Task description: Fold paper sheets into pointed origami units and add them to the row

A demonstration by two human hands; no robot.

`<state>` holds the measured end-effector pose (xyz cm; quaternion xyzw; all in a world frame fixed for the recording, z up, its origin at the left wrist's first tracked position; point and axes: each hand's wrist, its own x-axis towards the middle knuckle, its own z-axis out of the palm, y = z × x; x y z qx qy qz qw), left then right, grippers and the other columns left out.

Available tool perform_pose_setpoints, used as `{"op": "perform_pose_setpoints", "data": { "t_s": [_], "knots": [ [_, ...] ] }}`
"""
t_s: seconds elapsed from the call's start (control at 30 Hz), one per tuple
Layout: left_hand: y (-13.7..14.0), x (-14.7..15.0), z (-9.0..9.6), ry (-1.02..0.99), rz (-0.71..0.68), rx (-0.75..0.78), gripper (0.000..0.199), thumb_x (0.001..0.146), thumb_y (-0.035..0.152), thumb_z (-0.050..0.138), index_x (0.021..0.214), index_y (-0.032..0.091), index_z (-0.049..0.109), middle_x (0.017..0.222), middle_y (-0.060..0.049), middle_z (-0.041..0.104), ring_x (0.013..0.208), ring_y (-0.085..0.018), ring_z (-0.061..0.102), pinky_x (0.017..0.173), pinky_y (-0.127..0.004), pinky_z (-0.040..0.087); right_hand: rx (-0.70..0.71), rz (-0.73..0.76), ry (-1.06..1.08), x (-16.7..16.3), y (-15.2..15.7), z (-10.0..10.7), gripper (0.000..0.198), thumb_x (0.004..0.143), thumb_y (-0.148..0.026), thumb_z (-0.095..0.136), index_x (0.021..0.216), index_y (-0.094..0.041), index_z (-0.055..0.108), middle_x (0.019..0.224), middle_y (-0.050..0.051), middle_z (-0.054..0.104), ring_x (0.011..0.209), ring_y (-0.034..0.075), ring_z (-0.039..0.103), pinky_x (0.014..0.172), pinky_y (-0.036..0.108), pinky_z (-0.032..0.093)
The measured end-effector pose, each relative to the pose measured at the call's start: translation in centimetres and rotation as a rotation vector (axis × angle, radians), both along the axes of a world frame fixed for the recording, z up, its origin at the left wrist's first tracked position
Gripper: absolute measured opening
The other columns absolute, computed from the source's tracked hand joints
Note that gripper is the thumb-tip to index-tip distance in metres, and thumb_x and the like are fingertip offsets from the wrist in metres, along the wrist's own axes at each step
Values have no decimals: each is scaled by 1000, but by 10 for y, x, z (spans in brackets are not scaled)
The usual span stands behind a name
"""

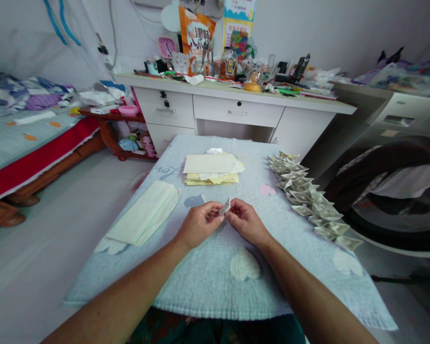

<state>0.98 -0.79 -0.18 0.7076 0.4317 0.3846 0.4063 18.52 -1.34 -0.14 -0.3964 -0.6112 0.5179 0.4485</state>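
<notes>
Between my two hands, over the middle of the cloth-covered table [200, 286], is a small folded piece of printed paper [225, 207]. My left hand [202, 222] pinches its left side between thumb and fingers. On the other side my right hand [246, 220] grips it the same way. Beyond my hands lies a stack of pale yellow and white paper sheets [213, 165]. To the left rests a pile of pale greenish paper [143, 212]. Along the right side, several folded pointed paper pieces [308, 196] stand in rows.
A white desk [232, 112] with drawers stands behind the table, crowded with jars, a clock and an orange bag [197, 38]. At right is a front-loading washing machine [383, 191]. A bed [39, 138] and a small red-brown side table [109, 124] are at left.
</notes>
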Motion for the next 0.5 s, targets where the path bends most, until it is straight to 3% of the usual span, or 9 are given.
{"op": "perform_pose_setpoints", "data": {
  "t_s": [0.5],
  "knots": [
    [-4,1,2,71,17,32,21,82,24,57,101,19,66,86,-3,74,77,-16,69,70,-24,52,35,-26,-95,-3,-1,1,17,79,-33,61,77,-19,51,65,-4,45,60,10,40,57,23,34]
  ]
}}
